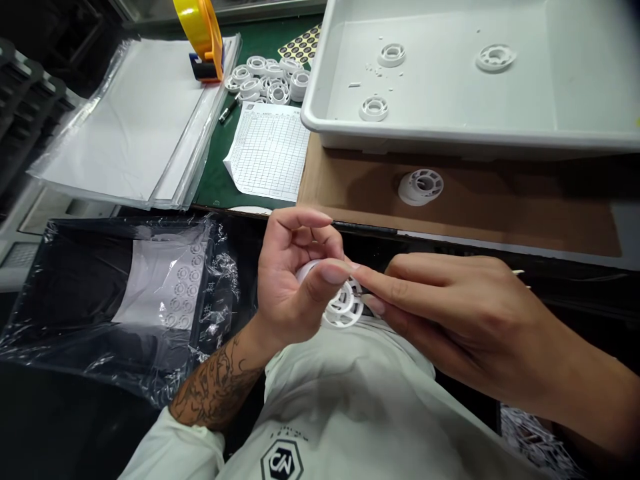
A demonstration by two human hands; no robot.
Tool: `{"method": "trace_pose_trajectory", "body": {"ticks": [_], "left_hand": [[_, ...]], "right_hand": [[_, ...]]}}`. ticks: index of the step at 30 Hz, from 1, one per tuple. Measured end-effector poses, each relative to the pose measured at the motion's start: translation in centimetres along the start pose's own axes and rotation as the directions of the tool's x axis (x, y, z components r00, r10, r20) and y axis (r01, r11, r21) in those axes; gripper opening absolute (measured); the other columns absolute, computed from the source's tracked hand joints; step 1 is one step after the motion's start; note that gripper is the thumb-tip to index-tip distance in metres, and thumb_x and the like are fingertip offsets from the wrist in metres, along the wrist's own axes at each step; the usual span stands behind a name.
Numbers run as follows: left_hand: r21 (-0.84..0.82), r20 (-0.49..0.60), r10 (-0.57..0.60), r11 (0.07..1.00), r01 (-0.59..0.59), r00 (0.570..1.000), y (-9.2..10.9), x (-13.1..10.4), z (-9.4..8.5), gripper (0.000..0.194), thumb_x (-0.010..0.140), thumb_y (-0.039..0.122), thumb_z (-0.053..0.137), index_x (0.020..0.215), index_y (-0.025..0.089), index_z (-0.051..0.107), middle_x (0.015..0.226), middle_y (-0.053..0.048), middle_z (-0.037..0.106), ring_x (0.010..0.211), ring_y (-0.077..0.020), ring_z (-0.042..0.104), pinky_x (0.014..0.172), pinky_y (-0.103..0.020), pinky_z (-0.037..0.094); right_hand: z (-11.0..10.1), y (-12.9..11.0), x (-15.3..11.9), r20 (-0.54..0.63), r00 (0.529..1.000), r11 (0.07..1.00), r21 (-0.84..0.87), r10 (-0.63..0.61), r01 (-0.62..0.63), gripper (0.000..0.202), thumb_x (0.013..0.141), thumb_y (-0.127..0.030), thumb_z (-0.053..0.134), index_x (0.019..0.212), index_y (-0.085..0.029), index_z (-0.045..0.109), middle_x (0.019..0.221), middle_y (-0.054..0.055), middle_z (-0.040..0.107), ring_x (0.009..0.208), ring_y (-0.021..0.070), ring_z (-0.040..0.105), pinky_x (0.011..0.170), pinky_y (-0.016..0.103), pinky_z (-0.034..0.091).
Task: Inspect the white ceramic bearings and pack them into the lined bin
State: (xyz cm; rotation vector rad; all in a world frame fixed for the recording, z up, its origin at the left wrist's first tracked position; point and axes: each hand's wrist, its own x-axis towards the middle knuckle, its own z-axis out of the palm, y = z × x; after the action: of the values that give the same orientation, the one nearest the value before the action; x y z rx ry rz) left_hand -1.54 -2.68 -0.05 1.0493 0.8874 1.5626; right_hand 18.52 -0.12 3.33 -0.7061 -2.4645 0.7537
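Observation:
My left hand (300,277) is closed around a white plastic ring part (344,310) with slots around its rim, held just above my lap. My thumb and curled fingers cover some of the part. From the right, my right hand (445,313) reaches in with thumb and index finger pinched at the part's edge. Something thin and dark shows between those fingertips, too small to name, and a pale tip sticks out behind the hand. Beyond the hands, a similar white ring part (421,187) sits on the brown cardboard (350,187).
A white tray (450,137) holds several ring parts and scraps. Loose rings (275,83) lie by a printed sheet (270,150), a pen (229,110) and bagged sheets (125,120) topped by a tape dispenser (205,43). A plastic-lined bin (90,267) contains rings on paper.

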Motion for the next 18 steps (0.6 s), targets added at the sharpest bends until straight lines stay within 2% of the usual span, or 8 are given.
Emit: {"method": "trace_pose_trajectory", "body": {"ticks": [4,11,14,18], "left_hand": [[-0.039,0.023,-0.005,0.999,0.005,1.000,-0.3,0.1,-0.1,0.027,0.094,0.048,0.076,0.112,0.029,0.066,0.085,0.001,0.063,0.062,-0.0155,0.064,0.061,-0.032,0.056],[-0.103,0.085,0.025,0.995,-0.017,0.996,-0.6,0.4,0.0,0.032,0.095,0.054,0.074,0.113,0.028,0.065,0.087,0.001,0.061,0.058,-0.0120,0.061,0.054,-0.027,0.052],[-0.058,0.001,0.039,0.998,-0.039,0.999,-0.7,0.2,0.3,0.031,0.095,0.054,0.073,0.114,0.030,0.067,0.088,0.000,0.062,0.065,-0.0153,0.063,0.061,-0.031,0.055],[0.024,-0.079,0.192,0.981,-0.191,0.978,-0.8,-0.1,0.8,0.037,0.090,0.058,0.078,0.115,0.033,0.066,0.088,0.001,0.062,0.068,-0.0161,0.063,0.062,-0.031,0.053]], "right_hand": [[0.1,0.2,0.0,-0.003,1.000,1.000,0.008,0.015,-0.015,0.033,0.114,-0.017,0.053,0.143,-0.012,0.067,0.077,-0.002,0.047,0.061,0.0150,0.040,0.054,0.031,0.025],[-0.5,0.5,0.4,0.021,0.998,0.965,0.254,0.055,-0.058,0.027,0.114,-0.020,0.055,0.136,-0.018,0.071,0.075,-0.003,0.050,0.060,0.0130,0.049,0.054,0.027,0.034],[0.0,-0.4,0.3,-0.034,0.994,0.966,0.243,0.099,-0.088,0.033,0.112,-0.019,0.056,0.142,-0.021,0.068,0.080,-0.001,0.059,0.063,0.0149,0.055,0.057,0.028,0.039],[1.0,-1.8,0.1,-0.091,0.984,0.972,0.193,0.151,-0.132,0.039,0.111,-0.018,0.055,0.149,-0.017,0.060,0.083,0.001,0.065,0.070,0.0192,0.063,0.060,0.031,0.044]]}}
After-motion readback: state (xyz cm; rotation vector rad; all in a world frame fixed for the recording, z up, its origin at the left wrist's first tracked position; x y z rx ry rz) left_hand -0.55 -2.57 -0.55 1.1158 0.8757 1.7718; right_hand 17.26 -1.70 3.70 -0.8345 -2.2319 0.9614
